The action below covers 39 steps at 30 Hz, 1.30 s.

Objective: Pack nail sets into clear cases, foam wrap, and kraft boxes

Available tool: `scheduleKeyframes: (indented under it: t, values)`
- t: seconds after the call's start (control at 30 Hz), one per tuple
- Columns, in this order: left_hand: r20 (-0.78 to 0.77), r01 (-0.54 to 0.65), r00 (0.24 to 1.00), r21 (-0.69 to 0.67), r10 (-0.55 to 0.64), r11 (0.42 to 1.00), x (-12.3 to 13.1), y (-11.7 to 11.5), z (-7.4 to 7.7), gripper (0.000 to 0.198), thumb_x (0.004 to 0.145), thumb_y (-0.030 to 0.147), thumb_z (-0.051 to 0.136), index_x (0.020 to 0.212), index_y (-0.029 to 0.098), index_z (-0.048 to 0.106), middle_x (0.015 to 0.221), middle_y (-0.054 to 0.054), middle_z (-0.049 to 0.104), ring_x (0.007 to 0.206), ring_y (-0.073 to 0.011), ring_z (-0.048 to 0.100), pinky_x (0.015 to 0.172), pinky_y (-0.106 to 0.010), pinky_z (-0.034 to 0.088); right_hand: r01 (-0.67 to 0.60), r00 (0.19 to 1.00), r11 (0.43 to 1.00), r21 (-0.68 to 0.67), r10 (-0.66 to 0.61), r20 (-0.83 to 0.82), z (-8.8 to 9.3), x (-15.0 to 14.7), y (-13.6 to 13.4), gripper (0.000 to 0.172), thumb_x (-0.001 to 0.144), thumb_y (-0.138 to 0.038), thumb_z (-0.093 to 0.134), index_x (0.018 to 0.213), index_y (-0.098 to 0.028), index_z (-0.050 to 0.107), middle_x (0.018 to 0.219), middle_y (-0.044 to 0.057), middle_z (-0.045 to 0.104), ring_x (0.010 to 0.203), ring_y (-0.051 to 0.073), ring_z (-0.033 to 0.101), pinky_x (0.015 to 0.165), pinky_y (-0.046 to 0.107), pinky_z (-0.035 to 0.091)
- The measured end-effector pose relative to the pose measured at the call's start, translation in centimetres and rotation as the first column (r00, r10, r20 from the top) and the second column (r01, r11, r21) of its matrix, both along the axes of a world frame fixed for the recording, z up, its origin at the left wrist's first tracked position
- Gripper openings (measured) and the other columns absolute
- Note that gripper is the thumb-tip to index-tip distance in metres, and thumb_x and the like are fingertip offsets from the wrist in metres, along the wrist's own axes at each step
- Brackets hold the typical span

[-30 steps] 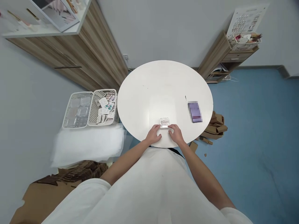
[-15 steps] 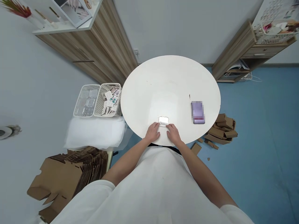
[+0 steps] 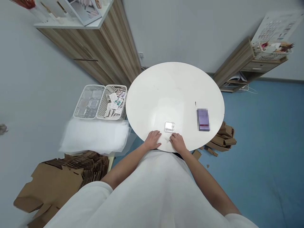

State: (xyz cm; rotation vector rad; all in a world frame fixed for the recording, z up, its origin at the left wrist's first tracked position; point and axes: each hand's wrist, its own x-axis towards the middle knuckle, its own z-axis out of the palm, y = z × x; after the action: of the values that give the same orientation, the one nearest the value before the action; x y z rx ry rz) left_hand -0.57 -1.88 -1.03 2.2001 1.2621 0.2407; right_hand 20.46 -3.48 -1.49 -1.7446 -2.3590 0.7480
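Observation:
A small clear plastic case (image 3: 169,127) with a pale card or insert lies flat near the front edge of the round white table (image 3: 161,79). My left hand (image 3: 152,140) rests palm down on the table to the left of the case, its fingers apart and nothing in it. On the near right side of the case is my right hand (image 3: 178,142), fingers slightly bent, holding nothing that I can see. Its fingertips are just short of the case. A faint pale mark shows between the hands; I cannot tell what it is.
Toward the table's right side lies a purple box (image 3: 203,120), blurred out. Left of the table stand a basket of printed cards (image 3: 101,106), a bin of clear cases (image 3: 77,107), white sheets (image 3: 92,136) and stacked flat cardboard (image 3: 57,183). Folded cardboard boxes (image 3: 220,139) lie on the floor at right.
Both hands have come off the case and drawn back toward the table's near edge. The left hand has spread flat. The whole view has shifted slightly with the head.

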Motion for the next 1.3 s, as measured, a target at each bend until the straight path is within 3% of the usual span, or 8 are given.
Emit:
scheduleKeyframes:
  t: [0.27, 0.43, 0.6, 0.77, 0.93, 1.07, 1.2, 1.3]
  values:
    - [-0.060, 0.017, 0.998, -0.015, -0.018, 1.000, -1.1, 2.1, 0.2, 0.021, 0.082, 0.025, 0.040, 0.086, 0.024, 0.060, 0.089, -0.005, 0.060, 0.091, -0.0210, 0.052, 0.092, -0.042, 0.031, 0.090, 0.991, 0.992, -0.084, -0.097, -0.088, 1.7, -0.8, -0.7, 0.020, 0.085, -0.035, 0.040, 0.092, -0.022, 0.054, 0.088, 0.004, 0.060, 0.082, 0.019, 0.054, 0.074, 0.033, 0.039]
    - [-0.029, 0.071, 0.997, -0.071, -0.073, 0.995, -1.5, 3.4, 0.2, 0.026, 0.084, 0.027, 0.036, 0.082, 0.023, 0.062, 0.085, -0.006, 0.062, 0.084, -0.0207, 0.054, 0.077, -0.035, 0.040, 0.140, 0.979, 0.989, -0.041, -0.145, -0.142, 2.2, -0.6, -2.3, 0.062, 0.064, -0.044, 0.065, 0.117, -0.022, 0.043, 0.115, 0.009, 0.051, 0.105, 0.026, 0.047, 0.084, 0.039, 0.038]
    - [0.001, 0.039, 0.999, -0.126, -0.039, 0.991, -1.4, 4.5, 0.0, 0.026, 0.084, 0.027, 0.035, 0.080, 0.024, 0.061, 0.079, -0.003, 0.064, 0.075, -0.0205, 0.057, 0.068, -0.032, 0.042, 0.325, 0.918, 0.941, -0.088, -0.337, -0.207, 1.7, -0.5, -1.7, 0.022, 0.083, -0.033, 0.040, 0.096, -0.022, 0.054, 0.096, 0.006, 0.059, 0.088, 0.020, 0.055, 0.074, 0.034, 0.043]
    - [-0.049, -0.081, 0.996, -0.189, 0.073, 0.979, -1.1, 5.4, -0.4, 0.023, 0.081, 0.028, 0.039, 0.092, 0.023, 0.059, 0.081, -0.002, 0.066, 0.076, -0.0198, 0.060, 0.066, -0.030, 0.044, 0.460, 0.871, 0.881, -0.109, -0.471, -0.136, 0.9, -0.5, 0.4, 0.027, 0.085, -0.036, 0.033, 0.077, -0.022, 0.055, 0.077, 0.003, 0.059, 0.069, 0.017, 0.055, 0.060, 0.029, 0.042]
    - [-0.109, -0.142, 0.986, -0.177, 0.124, 0.974, -0.7, 5.5, -0.6, 0.024, 0.078, 0.023, 0.041, 0.095, 0.021, 0.058, 0.081, -0.005, 0.065, 0.079, -0.0226, 0.059, 0.072, -0.035, 0.044, 0.469, 0.880, 0.877, -0.102, -0.474, -0.032, 0.5, -0.8, 1.7, 0.023, 0.084, -0.034, 0.034, 0.078, -0.022, 0.054, 0.077, 0.004, 0.058, 0.064, 0.017, 0.053, 0.054, 0.028, 0.038]
    - [-0.067, -0.115, 0.992, -0.085, 0.110, 0.990, -0.3, 5.0, -0.3, 0.034, 0.075, 0.015, 0.044, 0.106, 0.023, 0.054, 0.102, -0.008, 0.060, 0.100, -0.0251, 0.053, 0.089, -0.041, 0.036, 0.435, 0.900, 0.899, 0.041, -0.435, -0.002, 0.4, -1.2, 2.1, 0.020, 0.081, -0.026, 0.042, 0.097, -0.020, 0.052, 0.103, 0.011, 0.057, 0.091, 0.024, 0.053, 0.072, 0.036, 0.041]
    - [0.057, 0.021, 0.998, 0.059, -0.024, 0.998, 0.4, 4.4, 0.7, 0.049, 0.073, 0.005, 0.040, 0.116, 0.027, 0.048, 0.127, -0.007, 0.046, 0.124, -0.0243, 0.033, 0.103, -0.046, 0.017, 0.246, 0.969, 0.957, 0.156, -0.244, -0.035, 0.4, -1.8, 2.3, 0.026, 0.080, -0.010, 0.037, 0.095, -0.023, 0.054, 0.128, 0.009, 0.045, 0.121, 0.026, 0.035, 0.095, 0.047, 0.025]
    - [-0.006, 0.190, 0.982, 0.045, -0.190, 0.981, 1.2, 4.4, 1.6, 0.053, 0.071, 0.011, 0.047, 0.121, 0.028, 0.043, 0.136, -0.005, 0.036, 0.129, -0.0264, 0.024, 0.104, -0.049, 0.007, 0.177, 0.983, 0.977, 0.121, -0.170, -0.071, 0.5, -2.1, 2.2, 0.030, 0.079, -0.004, 0.035, 0.091, -0.024, 0.054, 0.133, 0.007, 0.041, 0.127, 0.024, 0.029, 0.099, 0.052, 0.015]
